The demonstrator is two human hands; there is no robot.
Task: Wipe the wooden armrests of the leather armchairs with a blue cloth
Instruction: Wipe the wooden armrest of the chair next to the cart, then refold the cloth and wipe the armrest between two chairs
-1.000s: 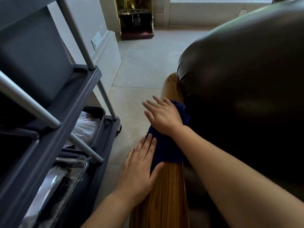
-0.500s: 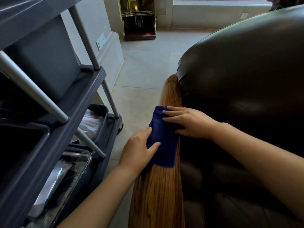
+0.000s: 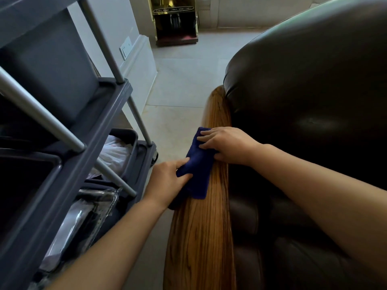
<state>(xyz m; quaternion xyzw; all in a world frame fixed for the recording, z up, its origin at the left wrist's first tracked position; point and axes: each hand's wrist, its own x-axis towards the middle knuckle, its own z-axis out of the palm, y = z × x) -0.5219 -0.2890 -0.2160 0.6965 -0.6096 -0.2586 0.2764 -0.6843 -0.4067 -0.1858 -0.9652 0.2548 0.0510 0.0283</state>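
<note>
A dark blue cloth (image 3: 199, 164) lies folded over the wooden armrest (image 3: 201, 237) of a dark leather armchair (image 3: 314, 80). My right hand (image 3: 228, 145) reaches across from the chair side and presses the far half of the cloth with fairly straight fingers. My left hand (image 3: 167, 181) is at the armrest's outer side and pinches the cloth's near left edge between thumb and fingers. The cloth's outer flap hangs over the armrest's left side, partly hidden by my left hand.
A grey housekeeping cart (image 3: 83, 143) stands close on the left, with metal posts, bins and a white bag (image 3: 115, 153). A narrow strip of tiled floor (image 3: 180, 84) runs between the cart and the armrest. A brass stand (image 3: 176, 17) is by the far wall.
My right hand turned from pointing forward to lying across the cloth. My left hand moved from flat on the wood up to the cloth's left edge and took hold of it.
</note>
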